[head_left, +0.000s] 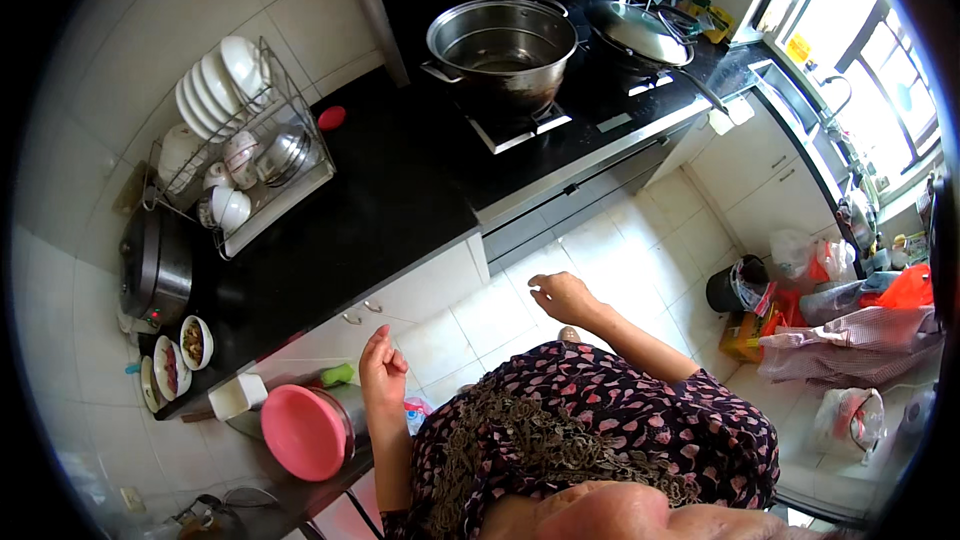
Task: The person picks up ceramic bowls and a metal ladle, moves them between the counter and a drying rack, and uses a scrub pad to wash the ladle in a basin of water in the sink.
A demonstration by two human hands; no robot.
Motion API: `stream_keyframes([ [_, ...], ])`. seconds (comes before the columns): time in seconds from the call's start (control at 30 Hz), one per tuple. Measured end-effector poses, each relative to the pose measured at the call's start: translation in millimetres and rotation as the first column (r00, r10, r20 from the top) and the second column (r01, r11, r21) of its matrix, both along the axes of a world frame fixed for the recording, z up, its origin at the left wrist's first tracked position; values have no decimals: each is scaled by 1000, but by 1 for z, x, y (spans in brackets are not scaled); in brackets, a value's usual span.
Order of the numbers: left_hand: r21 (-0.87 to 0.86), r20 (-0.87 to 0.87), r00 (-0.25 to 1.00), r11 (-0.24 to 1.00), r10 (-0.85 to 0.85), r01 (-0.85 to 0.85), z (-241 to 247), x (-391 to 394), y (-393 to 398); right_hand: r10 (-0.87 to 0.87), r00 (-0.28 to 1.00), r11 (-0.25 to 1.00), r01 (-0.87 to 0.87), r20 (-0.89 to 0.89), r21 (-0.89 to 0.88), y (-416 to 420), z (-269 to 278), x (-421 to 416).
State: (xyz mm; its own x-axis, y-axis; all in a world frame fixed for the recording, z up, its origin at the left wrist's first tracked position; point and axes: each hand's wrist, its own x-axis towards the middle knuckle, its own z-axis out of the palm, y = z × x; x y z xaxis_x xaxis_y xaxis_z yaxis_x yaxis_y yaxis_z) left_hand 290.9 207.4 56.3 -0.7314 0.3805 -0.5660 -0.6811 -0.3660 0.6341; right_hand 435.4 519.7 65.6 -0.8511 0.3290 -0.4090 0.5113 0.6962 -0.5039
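Observation:
My left hand (384,369) is raised over the floor in front of the lower cabinets, its fingers partly bent and no object visible in it. Nearest to it are a pink plastic basin (304,431) and a green object (337,375). My right hand (561,298) hovers above the floor tiles before the stove front, loosely curled, and nothing shows in its fingers. Beyond it, a large two-handled steel pot (517,82) without a lid stands on the gas stove (615,122). A lidded wok (637,34) sits on the other burner, its long handle pointing out over the counter edge.
A wire dish rack (281,101) on the black countertop (360,187) holds plates and bowls. An electric cooker (154,270) and several dishes of food, including a small bowl (196,343), stand at the counter's left end. A bin (731,285) and bags are on the right.

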Motion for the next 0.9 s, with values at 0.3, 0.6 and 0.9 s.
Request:
stream_keyframes([
  [0.3, -34, 33, 984, 983, -177, 178, -15, 64, 135, -174, 982, 983, 179, -76, 52, 111, -27, 92],
  [0.6, -166, -152, 899, 907, -412, 387, 22, 53, 214, -371, 901, 924, 383, -226, 12, 146, -11, 129],
  [0.9, -21, -153, 828, 840, -539, 542, 8, 26, 245, -511, 821, 826, 551, -256, 119, 122, -19, 179],
])
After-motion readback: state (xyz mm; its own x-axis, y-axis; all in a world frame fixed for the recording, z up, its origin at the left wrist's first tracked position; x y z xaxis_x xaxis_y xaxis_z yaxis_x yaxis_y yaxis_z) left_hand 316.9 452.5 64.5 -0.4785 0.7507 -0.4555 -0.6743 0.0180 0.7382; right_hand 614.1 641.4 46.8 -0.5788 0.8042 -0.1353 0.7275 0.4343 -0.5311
